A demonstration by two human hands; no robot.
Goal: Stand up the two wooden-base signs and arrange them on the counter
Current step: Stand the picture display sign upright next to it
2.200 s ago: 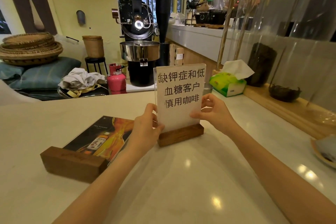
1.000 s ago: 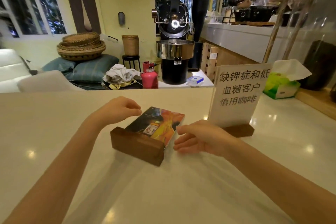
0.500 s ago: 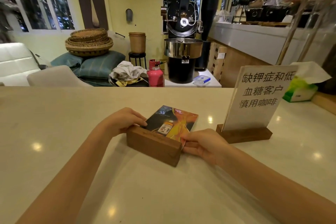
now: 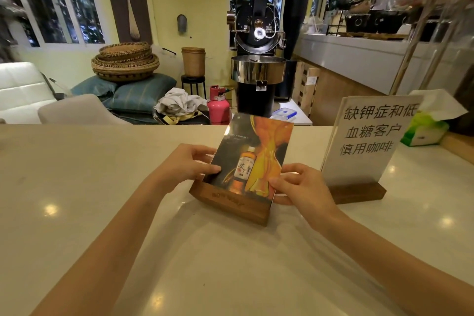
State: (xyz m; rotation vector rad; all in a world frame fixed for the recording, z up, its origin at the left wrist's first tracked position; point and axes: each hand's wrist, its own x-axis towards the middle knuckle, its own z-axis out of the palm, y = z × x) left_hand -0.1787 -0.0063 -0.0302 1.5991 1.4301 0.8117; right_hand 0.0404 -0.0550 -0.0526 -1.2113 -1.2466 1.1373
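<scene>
The bottle-picture sign (image 4: 252, 156) stands nearly upright on its wooden base (image 4: 230, 202) in the middle of the pale counter (image 4: 77, 187). My left hand (image 4: 184, 167) grips its left edge, thumb on the front of the picture. My right hand (image 4: 300, 185) pinches its lower right edge just above the base. To the right, the white sign with black Chinese text (image 4: 366, 141) stands upright in its own wooden base (image 4: 359, 194), untouched.
A green tissue box (image 4: 425, 131) sits behind the white sign at the right. A wooden ledge (image 4: 459, 146) runs along the counter's right side. Beyond the counter's far edge are a black coffee roaster (image 4: 259, 59), a pink gas canister (image 4: 219, 108) and stacked baskets (image 4: 125, 61).
The bottle-picture sign, lying flat half a second ago, has been tipped up onto its wooden base. Both hands slid from the base up to the picture panel's edges.
</scene>
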